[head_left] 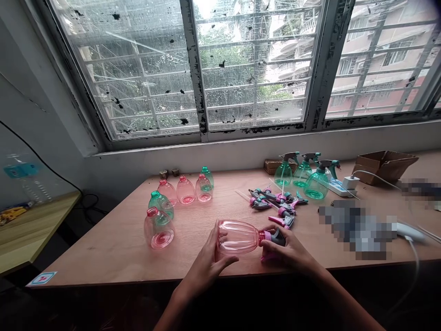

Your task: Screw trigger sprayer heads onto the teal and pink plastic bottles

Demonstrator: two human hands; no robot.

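Pink see-through bottle [237, 236] is held sideways, lower centre of the frame: left hand [207, 258] cupped round its base, right hand [292, 252] clamped on the grey-and-pink spray head [278, 236] at its neck. Loose sprayer tops [257, 202] are heaped on the surface [113, 239] right of centre, 3 green spray bottles [317, 185] beyond, 6 open-necked bottles [186, 191] off left.

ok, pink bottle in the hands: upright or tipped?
Tipped: the pink bottle is held sideways between left hand and right hand, neck pointing right.
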